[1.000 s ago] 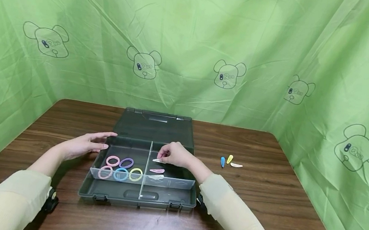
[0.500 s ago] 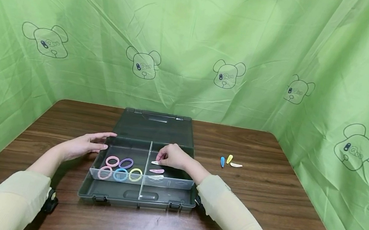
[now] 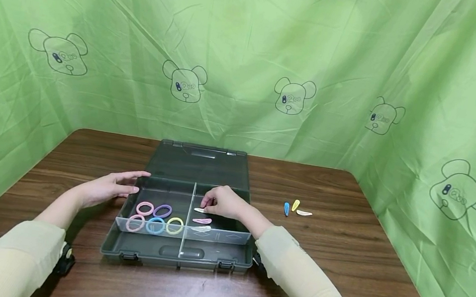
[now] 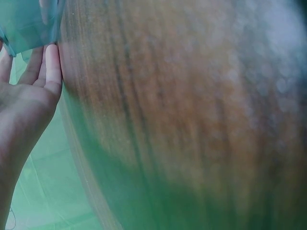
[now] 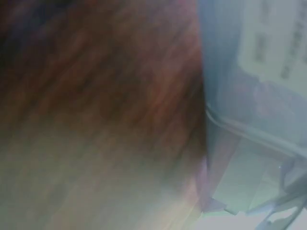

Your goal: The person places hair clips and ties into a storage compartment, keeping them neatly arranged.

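Note:
An open dark grey divided box (image 3: 151, 259) stands on the table, also seen at its corner in the left wrist view. My right hand (image 3: 227, 203) reaches into its right compartment and pinches a white snap hair clip (image 3: 199, 210) near the compartment floor. Nearer the front lie a pink hair clip (image 3: 202, 220) and another white hair clip (image 3: 201, 228). My left hand (image 3: 101, 191) rests against the box's left side, fingers mostly straight, thumb on the edge; in the left wrist view its fingertips touch the box. Right hand fingers are hidden in the right wrist view.
Several coil hair ties (image 3: 155, 211) lie in the left compartment. Right of the box, a blue hair clip (image 3: 286, 209), a yellow hair clip (image 3: 295, 206) and a pale hair clip (image 3: 304, 213) lie on the wooden table (image 3: 340, 262). A green curtain (image 3: 241, 124) hangs behind.
My right hand has lowered slightly with the white hair clip, which now sits a little further left. The left hand stays at the box's side.

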A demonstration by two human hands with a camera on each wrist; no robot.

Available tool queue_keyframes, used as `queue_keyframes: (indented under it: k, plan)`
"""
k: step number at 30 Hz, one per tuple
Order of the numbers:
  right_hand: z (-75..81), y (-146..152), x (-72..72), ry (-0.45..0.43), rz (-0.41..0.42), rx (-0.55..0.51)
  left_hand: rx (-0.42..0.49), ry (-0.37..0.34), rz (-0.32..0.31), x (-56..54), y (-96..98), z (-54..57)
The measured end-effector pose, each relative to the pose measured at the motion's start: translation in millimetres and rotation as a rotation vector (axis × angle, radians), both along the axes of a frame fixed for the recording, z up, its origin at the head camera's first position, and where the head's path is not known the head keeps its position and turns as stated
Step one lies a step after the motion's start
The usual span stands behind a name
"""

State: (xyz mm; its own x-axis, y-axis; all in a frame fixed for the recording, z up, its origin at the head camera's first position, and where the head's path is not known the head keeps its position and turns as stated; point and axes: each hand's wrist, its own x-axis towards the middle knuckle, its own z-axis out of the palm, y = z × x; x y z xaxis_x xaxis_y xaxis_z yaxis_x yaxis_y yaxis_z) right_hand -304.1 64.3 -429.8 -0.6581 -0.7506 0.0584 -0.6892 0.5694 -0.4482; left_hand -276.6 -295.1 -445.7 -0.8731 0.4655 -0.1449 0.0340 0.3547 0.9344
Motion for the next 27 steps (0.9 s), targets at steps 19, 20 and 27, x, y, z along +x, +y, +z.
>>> queue_keyframes:
  k: [19, 20, 27]
  plan:
    - [33.9, 35, 7.4, 0.014, 0.054, -0.058, -0.007, 0.001, 0.002, -0.8, -0.1, 0.0]
    - [35.3, 37, 7.9, 0.01, 0.061, -0.067, -0.007, 0.003, 0.002, -1.0, -0.6, -0.5]
    - [40.6, 58, 7.8, 0.011, 0.081, -0.097, -0.003, 0.007, 0.012, -0.9, -0.4, -1.1]
